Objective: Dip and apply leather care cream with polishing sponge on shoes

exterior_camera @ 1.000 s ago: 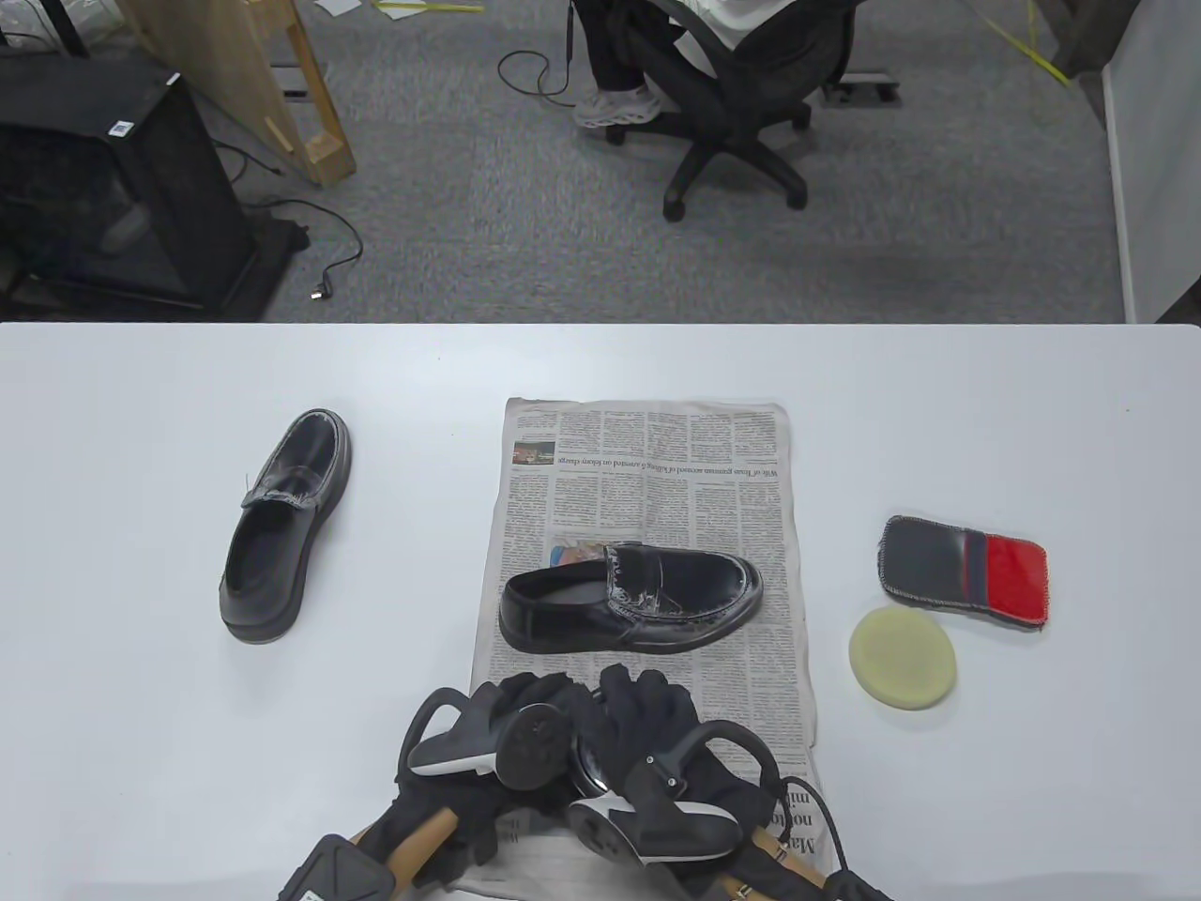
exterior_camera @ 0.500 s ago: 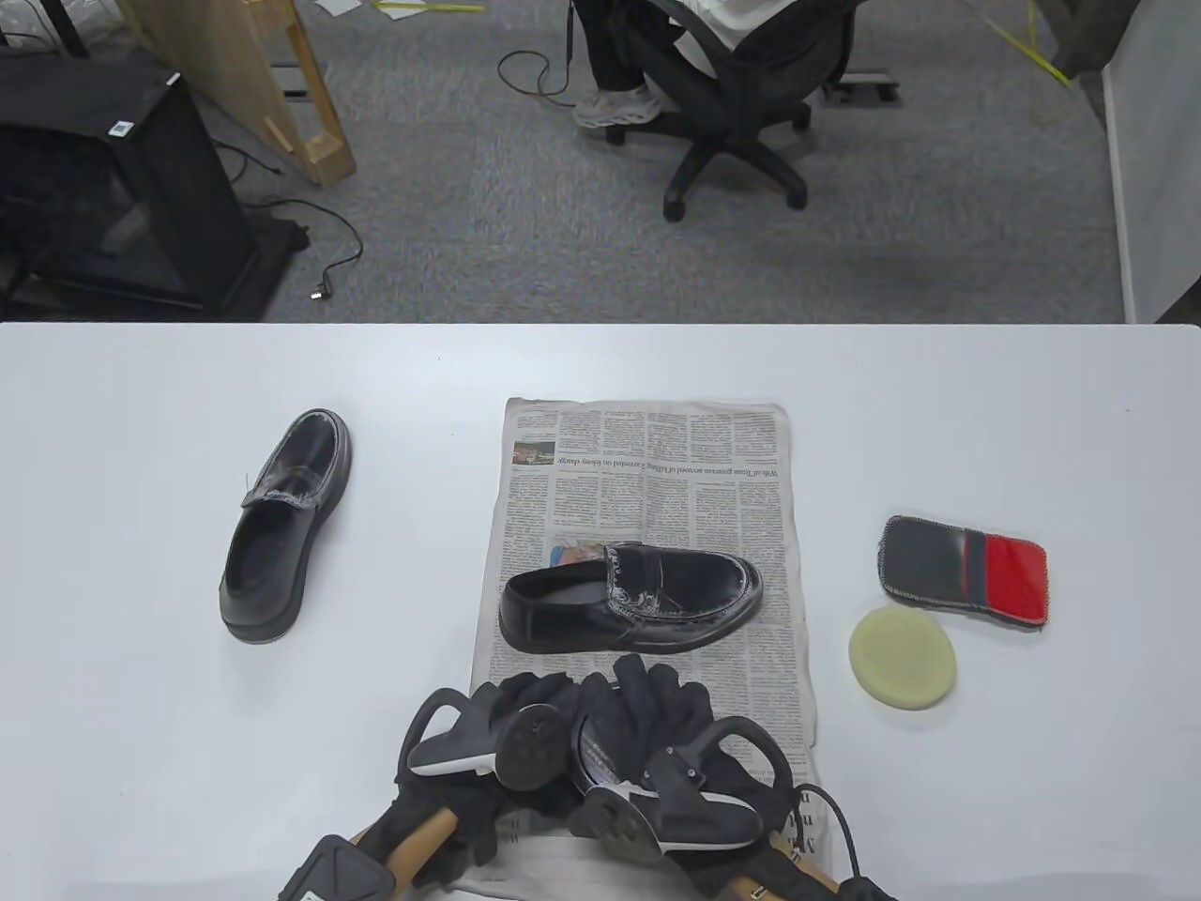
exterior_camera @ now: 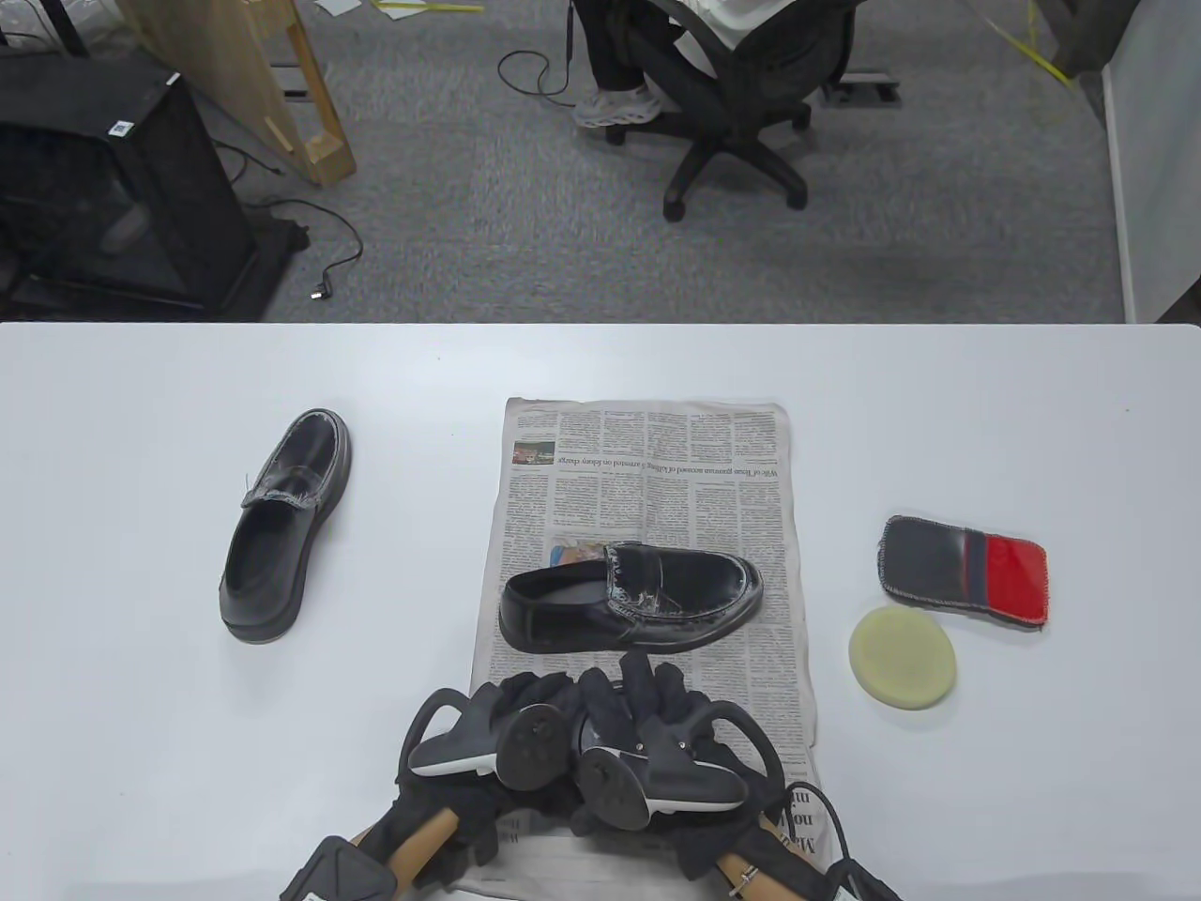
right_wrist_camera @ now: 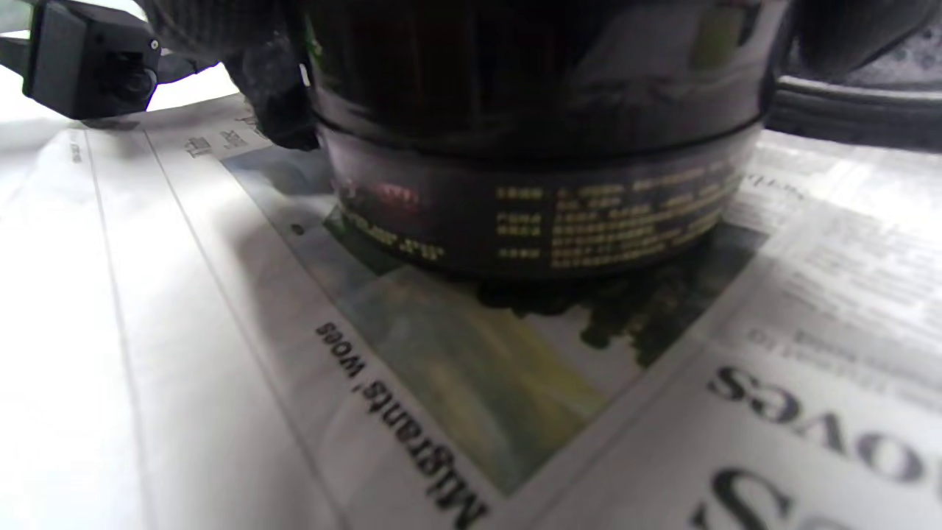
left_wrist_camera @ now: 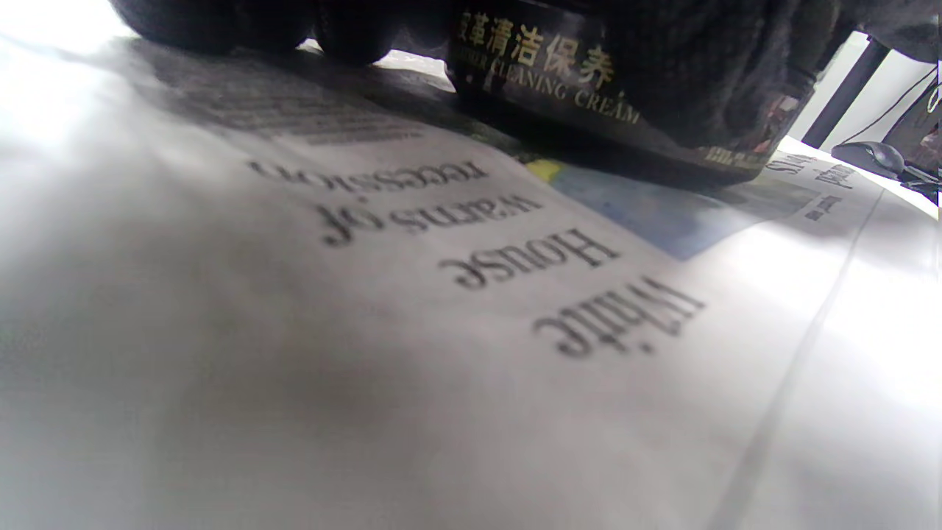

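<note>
Both hands (exterior_camera: 600, 723) gripping upright cream jar (right_wrist_camera: 537, 147) on newspaper (exterior_camera: 647, 469)

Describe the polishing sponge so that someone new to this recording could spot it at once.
Start at the newspaper spread in the middle of the white table and look to its right edge. There, on bare table, lies the polishing sponge, just in front of a grey-and-red cloth pad. It is the only pale yellow, round, flat disc.

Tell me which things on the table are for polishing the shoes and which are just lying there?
For the job: cream jar in both hands, yellow sponge, shoe on the newspaper, other shoe.

Lying about: newspaper beneath, red and grey cloth.
</note>
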Demonstrator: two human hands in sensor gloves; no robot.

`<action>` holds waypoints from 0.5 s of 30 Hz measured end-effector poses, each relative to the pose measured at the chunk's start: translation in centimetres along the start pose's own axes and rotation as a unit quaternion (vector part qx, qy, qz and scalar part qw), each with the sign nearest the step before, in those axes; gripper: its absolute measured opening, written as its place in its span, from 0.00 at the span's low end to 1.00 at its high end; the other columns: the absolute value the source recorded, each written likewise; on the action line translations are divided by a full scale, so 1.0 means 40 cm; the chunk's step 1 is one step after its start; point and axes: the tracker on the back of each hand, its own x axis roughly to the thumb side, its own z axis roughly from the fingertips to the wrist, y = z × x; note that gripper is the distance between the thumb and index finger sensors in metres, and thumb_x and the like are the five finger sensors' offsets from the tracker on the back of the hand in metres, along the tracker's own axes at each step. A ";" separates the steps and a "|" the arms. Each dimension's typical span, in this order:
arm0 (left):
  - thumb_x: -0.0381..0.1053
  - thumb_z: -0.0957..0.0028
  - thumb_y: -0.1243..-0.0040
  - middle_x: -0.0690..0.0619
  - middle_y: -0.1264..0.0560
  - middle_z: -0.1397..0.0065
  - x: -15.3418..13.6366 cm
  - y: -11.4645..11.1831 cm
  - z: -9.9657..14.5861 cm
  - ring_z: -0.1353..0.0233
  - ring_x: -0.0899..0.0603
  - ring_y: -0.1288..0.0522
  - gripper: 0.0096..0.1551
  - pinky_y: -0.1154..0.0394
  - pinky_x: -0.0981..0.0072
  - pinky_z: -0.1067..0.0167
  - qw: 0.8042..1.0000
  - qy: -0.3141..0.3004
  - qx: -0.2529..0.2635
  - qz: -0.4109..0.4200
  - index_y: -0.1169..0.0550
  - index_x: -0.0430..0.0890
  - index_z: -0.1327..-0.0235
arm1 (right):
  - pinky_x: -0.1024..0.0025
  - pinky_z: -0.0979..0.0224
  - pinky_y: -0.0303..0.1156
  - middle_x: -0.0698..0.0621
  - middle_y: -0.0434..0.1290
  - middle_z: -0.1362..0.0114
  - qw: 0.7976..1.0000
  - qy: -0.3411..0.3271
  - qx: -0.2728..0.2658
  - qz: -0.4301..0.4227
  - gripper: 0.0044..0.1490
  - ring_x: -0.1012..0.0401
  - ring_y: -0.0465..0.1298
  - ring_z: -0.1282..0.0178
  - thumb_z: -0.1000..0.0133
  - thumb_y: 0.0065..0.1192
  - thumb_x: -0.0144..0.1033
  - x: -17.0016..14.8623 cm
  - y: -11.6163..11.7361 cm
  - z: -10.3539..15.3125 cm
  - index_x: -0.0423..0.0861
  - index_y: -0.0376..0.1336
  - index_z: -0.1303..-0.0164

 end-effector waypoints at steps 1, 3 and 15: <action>0.66 0.55 0.36 0.26 0.50 0.13 0.000 0.000 0.000 0.22 0.18 0.51 0.67 0.44 0.26 0.29 1.000 0.000 0.000 0.000 0.50 0.32 0.14 | 0.25 0.28 0.62 0.13 0.39 0.15 1.000 -0.003 -0.005 -0.006 0.79 0.17 0.52 0.23 0.47 0.47 0.76 -0.003 0.001 -0.002 0.29 0.26 0.10; 0.66 0.55 0.36 0.27 0.50 0.13 0.001 0.000 0.000 0.22 0.18 0.51 0.67 0.44 0.26 0.29 1.000 0.001 0.000 -0.001 0.50 0.32 0.14 | 0.24 0.27 0.59 0.15 0.38 0.15 0.999 -0.016 -0.006 -0.032 0.80 0.19 0.50 0.23 0.48 0.51 0.75 -0.015 0.002 -0.005 0.31 0.26 0.09; 0.66 0.54 0.36 0.26 0.51 0.13 0.005 -0.003 -0.002 0.23 0.18 0.52 0.67 0.45 0.25 0.30 1.000 -0.001 -0.002 -0.006 0.50 0.32 0.14 | 0.23 0.23 0.52 0.21 0.36 0.12 0.997 -0.055 -0.014 -0.052 0.79 0.21 0.46 0.19 0.53 0.59 0.71 -0.031 0.003 -0.001 0.39 0.27 0.09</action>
